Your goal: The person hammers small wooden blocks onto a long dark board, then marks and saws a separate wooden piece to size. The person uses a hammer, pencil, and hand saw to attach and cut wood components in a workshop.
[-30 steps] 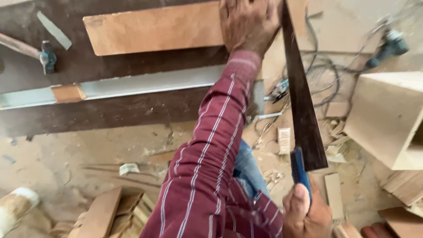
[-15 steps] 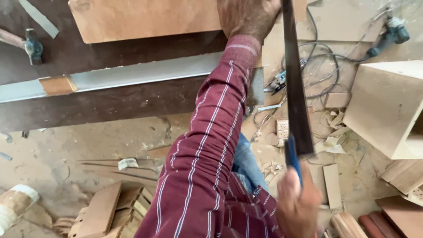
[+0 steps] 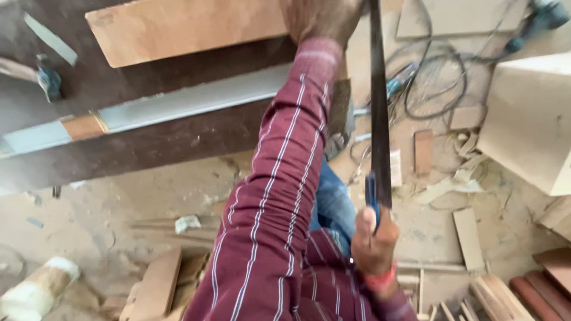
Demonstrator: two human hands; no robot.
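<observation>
A brown plywood board (image 3: 184, 30) lies on a dark workbench (image 3: 148, 142) at the top of the view. My left hand (image 3: 321, 21) presses down on the board's right end, at the bench's edge; a maroon striped sleeve covers the arm. My right hand (image 3: 373, 238) grips the blue handle of a handsaw (image 3: 378, 107). The saw's dark blade runs straight up the frame beside the board's right end, and its tip is out of view.
A hammer (image 3: 35, 74) and a flat metal strip (image 3: 50, 38) lie on the bench at left. A pale plywood box (image 3: 529, 119) stands at right. Black cables (image 3: 440, 77), a power tool (image 3: 535, 21) and wood offcuts (image 3: 470, 238) litter the sawdust-covered floor.
My right hand has drawn the saw down and back toward me, the blade turning more upright. The view has shifted, so my left hand and the board sit higher in the frame.
</observation>
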